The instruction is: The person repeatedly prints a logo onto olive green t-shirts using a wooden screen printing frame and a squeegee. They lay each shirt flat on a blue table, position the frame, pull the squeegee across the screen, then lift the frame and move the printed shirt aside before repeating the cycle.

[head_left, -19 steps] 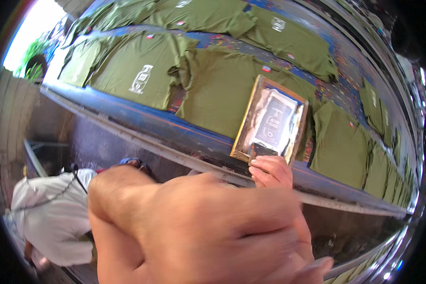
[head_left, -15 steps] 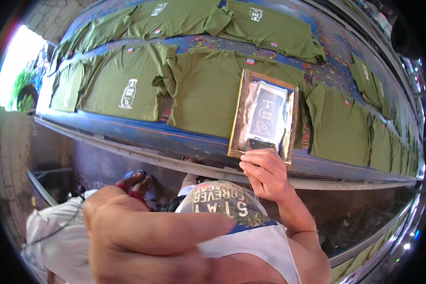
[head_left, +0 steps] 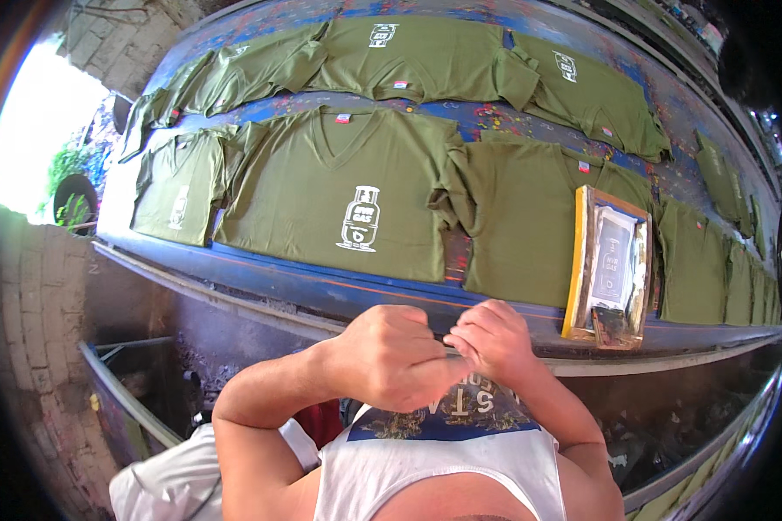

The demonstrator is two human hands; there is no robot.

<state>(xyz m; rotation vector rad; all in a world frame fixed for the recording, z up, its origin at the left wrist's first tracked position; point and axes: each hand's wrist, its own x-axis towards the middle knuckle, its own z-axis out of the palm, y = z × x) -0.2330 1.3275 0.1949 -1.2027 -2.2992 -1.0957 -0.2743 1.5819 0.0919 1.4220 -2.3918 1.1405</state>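
Note:
My left hand (head_left: 389, 358) is closed in front of my chest, its fingers curled and its thumb side toward my other hand. Close beside it, my right hand (head_left: 495, 340) is also closed, fingertips pinched together. What they hold, if anything, is too small or hidden to make out. To the right of both hands, a wooden-framed printing screen (head_left: 580, 260) lies on an olive green T-shirt (head_left: 517, 221). A squeegee (head_left: 610, 326) stands inside its near end. Left of that shirt, another olive T-shirt (head_left: 278, 204) bears a white gas-cylinder print.
A long blue, paint-spotted table (head_left: 339, 291) runs across in front of me, with several more olive T-shirts (head_left: 426, 52) laid in rows. Its metal edge rail (head_left: 235, 295) lies just beyond my hands. At lower left is a white cloth-covered shape (head_left: 169, 478), beside a brick wall (head_left: 43, 321).
My right hand has let go of the screen's near end and drawn back beside my left hand. My left hand, blurred and close before, is now lower against my chest. The view has shifted left.

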